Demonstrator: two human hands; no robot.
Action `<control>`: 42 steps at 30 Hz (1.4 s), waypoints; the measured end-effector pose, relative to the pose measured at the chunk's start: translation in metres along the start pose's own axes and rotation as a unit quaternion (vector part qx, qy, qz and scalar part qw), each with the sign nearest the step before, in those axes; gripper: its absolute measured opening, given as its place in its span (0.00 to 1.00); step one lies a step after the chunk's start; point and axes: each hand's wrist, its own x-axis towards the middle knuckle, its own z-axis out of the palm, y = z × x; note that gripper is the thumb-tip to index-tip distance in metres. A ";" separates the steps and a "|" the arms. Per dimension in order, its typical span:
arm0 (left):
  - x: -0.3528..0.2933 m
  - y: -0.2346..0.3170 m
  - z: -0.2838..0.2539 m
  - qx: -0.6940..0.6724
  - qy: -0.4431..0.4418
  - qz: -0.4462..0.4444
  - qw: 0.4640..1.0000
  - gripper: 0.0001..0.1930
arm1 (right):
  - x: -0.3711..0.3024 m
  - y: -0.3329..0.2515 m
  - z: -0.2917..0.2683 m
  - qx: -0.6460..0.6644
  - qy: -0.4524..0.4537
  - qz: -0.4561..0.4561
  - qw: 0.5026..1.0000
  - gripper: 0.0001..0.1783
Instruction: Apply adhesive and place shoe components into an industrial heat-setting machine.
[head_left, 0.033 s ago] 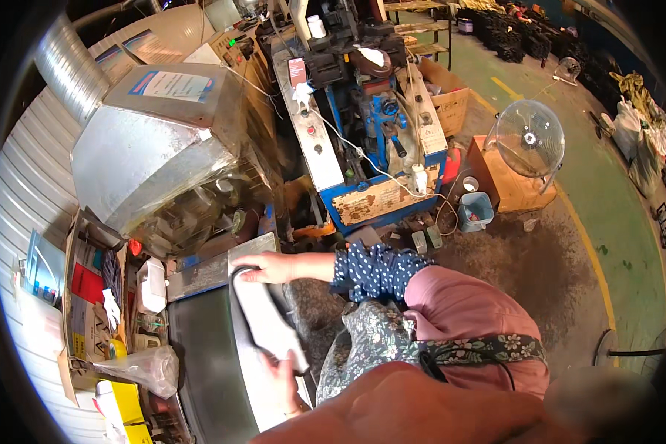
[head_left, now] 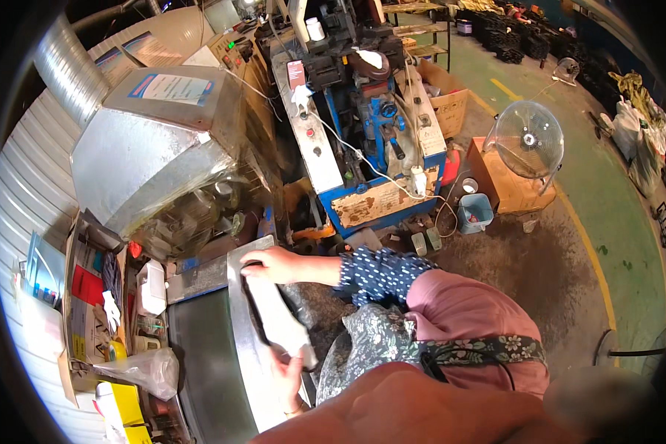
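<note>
A long white piece shaped like a shoe sole (head_left: 277,314), with a black edge, slants over the bright metal rim (head_left: 238,318) of a dark conveyor belt (head_left: 207,355). My right hand (head_left: 270,265), in a dark blue dotted sleeve, is closed around its upper end. The fingertips curl over that end and are partly hidden. At the lower end my left hand (head_left: 287,377) grips the piece, with the thumb along its near side and the fingers mostly out of sight beneath. My floral apron (head_left: 362,340) is just right of the piece.
Over the belt's far end stands a metal hood (head_left: 155,140). A blue and white machine (head_left: 381,148) stands ahead, with a small blue bin (head_left: 475,212) and a fan (head_left: 529,139) to its right. Left of the belt are a plastic bag (head_left: 152,370) and a yellow box (head_left: 118,407).
The sole-shaped piece has shifted slightly to the right and turned a little. Both hands keep hold of it, and the right hand has moved slightly right with it.
</note>
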 end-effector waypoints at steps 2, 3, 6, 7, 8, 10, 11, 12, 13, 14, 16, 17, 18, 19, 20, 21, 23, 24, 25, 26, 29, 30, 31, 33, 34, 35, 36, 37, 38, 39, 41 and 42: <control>0.017 0.030 0.002 -0.080 -0.192 -0.136 0.969 0.42 | -0.028 0.001 -0.029 0.012 0.036 -0.032 0.999 0.21; 0.037 0.044 0.031 -0.299 -0.161 -0.026 0.940 0.38 | -0.042 0.013 -0.029 0.003 0.005 -0.052 0.999 0.20; 0.085 0.007 0.057 -0.315 -0.119 -0.020 0.941 0.36 | -0.084 0.019 -0.009 -0.067 -0.162 -0.067 0.982 0.20; 0.094 0.000 0.067 -0.331 -0.123 -0.083 0.932 0.37 | -0.095 0.025 -0.001 -0.079 -0.167 -0.058 0.981 0.20; 0.101 -0.003 0.074 -0.344 -0.125 -0.144 0.920 0.37 | -0.101 0.033 0.006 -0.090 -0.174 -0.051 0.979 0.20; 0.096 0.006 0.094 -0.318 -0.088 -0.107 0.938 0.41 | -0.096 0.034 -0.006 -0.108 -0.198 0.029 0.974 0.21; 0.095 0.004 0.102 -0.270 -0.041 -0.053 0.961 0.41 | -0.094 0.045 -0.012 -0.047 -0.155 -0.002 0.987 0.21; 0.092 0.003 0.108 -0.219 0.003 0.000 0.976 0.40 | -0.096 0.054 -0.015 0.014 -0.109 -0.030 0.993 0.21; 0.083 0.008 0.113 -0.180 -0.015 0.106 0.978 0.39 | -0.101 0.061 -0.017 0.042 -0.122 -0.002 0.992 0.22; 0.080 0.007 0.113 -0.131 -0.050 0.083 0.987 0.39 | -0.114 0.069 -0.015 0.114 -0.094 0.017 0.989 0.21; 0.081 -0.021 0.094 -0.005 -0.002 0.056 0.998 0.37 | -0.149 0.077 -0.009 0.100 -0.109 0.059 0.987 0.19; 0.082 -0.013 0.093 -0.070 0.012 0.002 0.997 0.34 | -0.178 0.098 0.003 0.087 -0.054 0.064 0.993 0.16; 0.081 -0.004 0.092 -0.045 0.031 -0.011 0.998 0.33 | -0.202 0.095 0.004 0.075 -0.012 0.078 0.994 0.13; 0.090 0.006 0.088 -0.024 -0.001 -0.026 0.999 0.33 | -0.192 0.109 -0.002 0.037 -0.072 0.133 0.988 0.12; 0.093 0.002 0.084 0.014 0.002 -0.001 1.000 0.32 | -0.182 0.109 -0.003 0.008 -0.081 0.132 0.988 0.17; 0.098 0.002 0.085 -0.076 0.022 -0.044 0.996 0.32 | -0.175 0.114 0.001 -0.007 -0.050 0.040 0.998 0.18; 0.101 0.006 0.078 -0.095 0.040 -0.057 0.993 0.29 | -0.151 0.098 -0.017 0.173 -0.099 0.159 0.967 0.16; 0.099 -0.006 0.072 -0.169 0.025 -0.103 0.980 0.29 | -0.151 0.102 -0.017 0.180 -0.088 0.173 0.964 0.21; 0.100 0.012 0.074 -0.170 -0.008 -0.144 0.975 0.29 | -0.147 0.121 -0.024 0.314 -0.088 0.323 0.888 0.25; 0.095 0.042 0.078 -0.164 -0.018 -0.204 0.965 0.29 | -0.153 0.136 -0.018 0.428 -0.079 0.464 0.772 0.32; 0.085 -0.021 0.090 -0.128 0.041 -0.141 0.981 0.28 | -0.172 0.130 0.035 0.073 -0.180 0.418 0.887 0.43; 0.087 -0.018 0.094 -0.098 0.052 -0.146 0.983 0.28 | -0.163 0.125 0.028 0.021 -0.253 0.425 0.869 0.38; 0.082 -0.029 0.092 -0.099 0.061 -0.153 0.981 0.28 | -0.156 0.098 0.026 -0.031 -0.251 0.337 0.907 0.34; 0.088 -0.034 0.100 -0.087 0.065 -0.150 0.983 0.28 | -0.153 0.085 0.024 -0.264 -0.240 0.105 0.928 0.23; 0.090 -0.035 0.103 -0.072 0.071 -0.150 0.984 0.28 | -0.149 0.084 0.025 -0.341 -0.218 0.022 0.914 0.17; 0.094 -0.036 0.104 -0.069 0.072 -0.156 0.983 0.28 | -0.145 0.081 0.027 -0.361 -0.198 0.038 0.911 0.16; 0.099 -0.031 0.105 -0.091 0.067 -0.161 0.980 0.28 | -0.141 0.077 0.029 -0.380 -0.177 0.056 0.906 0.15; 0.101 -0.034 0.105 -0.084 0.065 -0.154 0.982 0.28 | -0.140 0.081 0.029 -0.389 -0.148 0.017 0.909 0.15; 0.104 -0.037 0.104 -0.075 0.064 -0.147 0.984 0.28 | -0.140 0.086 0.029 -0.397 -0.119 -0.022 0.910 0.15; 0.103 -0.044 0.102 -0.103 0.053 -0.159 0.980 0.28 | -0.134 0.078 0.024 -0.375 -0.253 0.101 0.886 0.19; 0.103 -0.032 0.106 -0.110 0.036 -0.157 0.981 0.29 | -0.160 0.114 0.009 -0.173 -0.255 0.192 0.932 0.23; 0.102 -0.032 0.103 -0.113 0.034 -0.159 0.980 0.30 | -0.168 0.127 0.006 0.039 -0.247 0.262 0.932 0.31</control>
